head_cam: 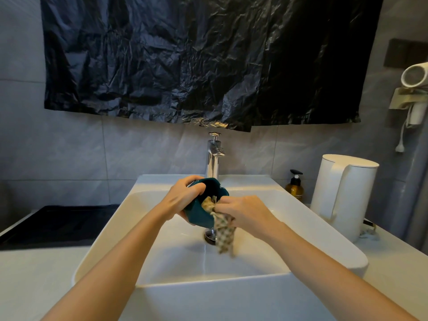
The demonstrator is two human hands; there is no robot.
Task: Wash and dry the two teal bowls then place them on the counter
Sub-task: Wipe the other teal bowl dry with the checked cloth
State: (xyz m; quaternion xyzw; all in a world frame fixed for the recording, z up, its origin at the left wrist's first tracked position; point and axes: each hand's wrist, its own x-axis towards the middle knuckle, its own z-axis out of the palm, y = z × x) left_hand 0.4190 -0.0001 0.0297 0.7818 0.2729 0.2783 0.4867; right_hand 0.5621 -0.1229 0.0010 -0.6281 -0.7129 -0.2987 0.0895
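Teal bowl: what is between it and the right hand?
A checked cloth, pinched by the right hand and pressed into the teal bowl's opening, its tail hanging over the sink. The head view shows this.

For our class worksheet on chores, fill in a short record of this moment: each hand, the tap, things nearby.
left hand: grips teal bowl, tilted above sink
right hand: pinches checked cloth, pushed into the bowl
tap: no water visible
second bowl: not in view
right of sink: amber pump bottle, white jug
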